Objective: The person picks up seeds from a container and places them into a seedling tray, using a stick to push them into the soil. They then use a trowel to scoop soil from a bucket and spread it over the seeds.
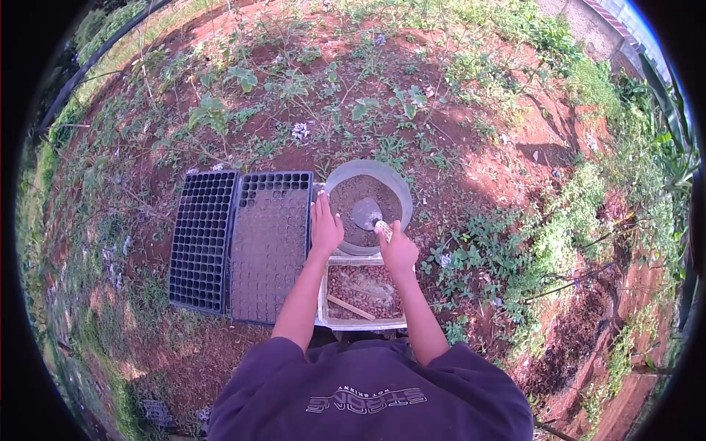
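My right hand (398,248) is wrapped around the pale handle of a hand trowel (365,212). The trowel's metal blade lies in the dark soil (354,189) inside a round translucent tub (404,192). My left hand (326,226) is open, its fingers stretched out along the tub's left side, by the edge of a black seedling tray (269,246). Soil covers most of that tray's cells, while the cells in its top rows show dark openings.
A second black seedling tray (201,242) with bare cells sits at the left. Below the tub stands a white crate (321,303) of small reddish-brown pieces, with a wooden stick (350,307) on top. Weeds and red earth surround everything; a wall (585,26) rises at the upper right.
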Available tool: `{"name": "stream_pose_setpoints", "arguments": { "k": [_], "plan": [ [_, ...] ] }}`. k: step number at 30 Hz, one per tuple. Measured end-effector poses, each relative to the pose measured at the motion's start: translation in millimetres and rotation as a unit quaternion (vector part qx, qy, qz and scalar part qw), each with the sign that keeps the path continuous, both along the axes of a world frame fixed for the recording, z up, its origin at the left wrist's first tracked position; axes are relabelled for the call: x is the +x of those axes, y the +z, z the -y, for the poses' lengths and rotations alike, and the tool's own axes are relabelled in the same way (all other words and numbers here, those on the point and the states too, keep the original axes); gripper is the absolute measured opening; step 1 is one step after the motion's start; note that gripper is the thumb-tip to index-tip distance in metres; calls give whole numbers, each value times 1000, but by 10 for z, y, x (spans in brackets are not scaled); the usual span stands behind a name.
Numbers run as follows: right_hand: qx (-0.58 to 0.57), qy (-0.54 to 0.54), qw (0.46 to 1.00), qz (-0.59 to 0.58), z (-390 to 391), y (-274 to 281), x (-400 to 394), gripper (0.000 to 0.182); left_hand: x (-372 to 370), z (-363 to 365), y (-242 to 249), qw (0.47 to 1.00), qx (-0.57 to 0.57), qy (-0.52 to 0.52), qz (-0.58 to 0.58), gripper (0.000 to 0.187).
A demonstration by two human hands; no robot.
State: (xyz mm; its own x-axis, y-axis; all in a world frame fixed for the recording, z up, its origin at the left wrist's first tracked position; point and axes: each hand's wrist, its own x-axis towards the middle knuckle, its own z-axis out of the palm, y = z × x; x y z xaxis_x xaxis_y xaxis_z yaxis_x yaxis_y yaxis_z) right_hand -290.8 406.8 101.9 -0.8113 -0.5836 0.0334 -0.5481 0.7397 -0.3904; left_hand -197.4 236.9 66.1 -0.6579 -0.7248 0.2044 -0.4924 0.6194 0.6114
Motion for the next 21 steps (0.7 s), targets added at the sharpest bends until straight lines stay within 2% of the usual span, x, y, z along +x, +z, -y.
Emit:
{"name": "stream_pose_setpoints", "arguments": {
  "k": [4, 6, 7, 9, 13, 14, 15, 17, 18, 19, 21],
  "plan": [
    [-51, 9, 998, 31, -76, 55, 96, 58, 52, -102, 49, 999, 18, 10, -28, 68],
    [-153, -14, 987, 42, -156, 24, 170, 66, 133, -252, 120, 996, 29, 31, -79, 65],
    [-152, -14, 987, 44, -212, -6, 197, 66, 195, -329, 96, 996, 29, 31, -77, 65],
    [-227, -14, 972, 55, -297, -84, 233, 70, 374, -486, -26, 992, -19, 35, -119, 63],
    [-289, -34, 956, 18, -438, -246, 353, 59, 772, -738, -346, 993, -33, 50, -98, 62],
    [-317, -41, 947, -4, -453, -292, 400, 48, 880, -764, -454, 996, -33, 35, -73, 62],
    [-318, -44, 947, -2, -468, -374, 442, 48, 976, -783, -515, 996, -34, 33, -71, 62],
    [-276, -6, 960, -49, -508, -530, 517, 38, 1128, -812, -638, 999, -26, -19, -8, 63],
    [-265, 12, 963, -43, -530, -611, 560, 27, 1180, -828, -673, 999, -36, -30, 10, 65],
    [-264, 9, 964, -45, -549, -690, 601, 27, 1241, -854, -710, 999, -35, -33, 9, 65],
    [-171, 105, 980, -15, -603, -918, 704, 21, 1368, -936, -704, 996, -41, -50, 61, 64]
  ]
}}
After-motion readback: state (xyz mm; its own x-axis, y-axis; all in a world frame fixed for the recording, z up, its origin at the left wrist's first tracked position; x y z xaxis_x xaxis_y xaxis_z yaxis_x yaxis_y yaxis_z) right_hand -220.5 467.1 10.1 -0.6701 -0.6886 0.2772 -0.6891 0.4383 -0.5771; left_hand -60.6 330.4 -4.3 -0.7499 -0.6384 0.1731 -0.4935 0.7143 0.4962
